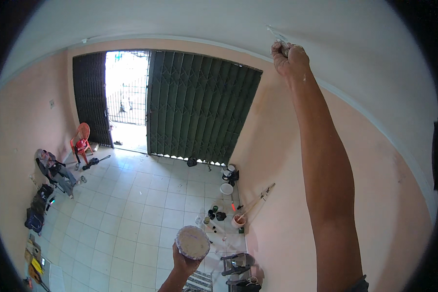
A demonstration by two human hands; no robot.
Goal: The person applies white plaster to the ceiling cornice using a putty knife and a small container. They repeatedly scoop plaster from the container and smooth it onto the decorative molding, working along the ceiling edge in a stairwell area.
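Observation:
My right hand (pixel 288 59) is raised to the white ceiling (pixel 199 22), closed on a small putty knife (pixel 279 38) smeared with white paste. The blade is at the ceiling beside a whitish smear, a little inward of the cornice; its exact contact is too small to tell. Lower down, my left hand (pixel 185 262) grips a round tub (pixel 192 242) of off-white paste from beneath, its fingers round the side. The tub is held above the tiled floor, well away from the ceiling.
Dark folding gates (pixel 199 107) frame a bright opening. A red chair (pixel 82 138), a chair with clothing (pixel 53 170) and bags (pixel 34 219) line the left wall. Buckets (pixel 238 221), cans, a pole (pixel 258 199) and dark stools (pixel 236 263) stand along the right wall.

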